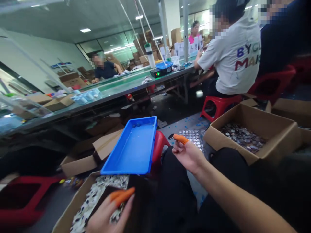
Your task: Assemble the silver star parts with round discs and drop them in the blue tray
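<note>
Fingers [181,139] of the right hand [188,155] pinch a small round silver disc [171,136] beside the almost bare blue plastic tray [131,152], the left hand [107,216] loose-fingered over a heaped brown cardboard box [71,208]: most work seemingly remains.

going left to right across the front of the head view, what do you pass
red stool → blue tray → right hand pinching a small disc → cardboard box of small parts
</note>
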### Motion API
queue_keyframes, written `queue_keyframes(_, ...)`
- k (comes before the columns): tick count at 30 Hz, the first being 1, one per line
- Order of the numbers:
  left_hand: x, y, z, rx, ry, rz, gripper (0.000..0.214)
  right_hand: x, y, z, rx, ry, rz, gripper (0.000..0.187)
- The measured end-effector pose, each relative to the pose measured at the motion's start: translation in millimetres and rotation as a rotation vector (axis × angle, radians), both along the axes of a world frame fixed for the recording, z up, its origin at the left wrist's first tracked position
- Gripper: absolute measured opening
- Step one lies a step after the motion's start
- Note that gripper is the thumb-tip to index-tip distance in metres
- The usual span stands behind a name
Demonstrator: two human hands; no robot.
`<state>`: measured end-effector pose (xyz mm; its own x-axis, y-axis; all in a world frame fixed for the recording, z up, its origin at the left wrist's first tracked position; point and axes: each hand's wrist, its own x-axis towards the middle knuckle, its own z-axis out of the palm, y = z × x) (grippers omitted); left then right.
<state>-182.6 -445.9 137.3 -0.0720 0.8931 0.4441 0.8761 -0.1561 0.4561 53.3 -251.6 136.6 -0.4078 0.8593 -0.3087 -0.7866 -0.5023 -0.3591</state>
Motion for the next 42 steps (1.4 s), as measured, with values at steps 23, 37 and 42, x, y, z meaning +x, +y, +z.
queue_keyframes(23,75,28,34.8,0.217,-0.163,-0.084,0.021,-25,-107,19.9,0.195,-0.325,0.037,0.03)
queue_keyframes(37,74,30,26.9,0.346,-0.053,-0.084,0.021,-28,-106,14.9,0.156,-0.235,0.091,0.03)
queue_keyframes(42,78,32,27.2,0.34,-0.109,-0.015,0.015,-26,-105,11.1,0.09,-0.12,0.117,0.029)
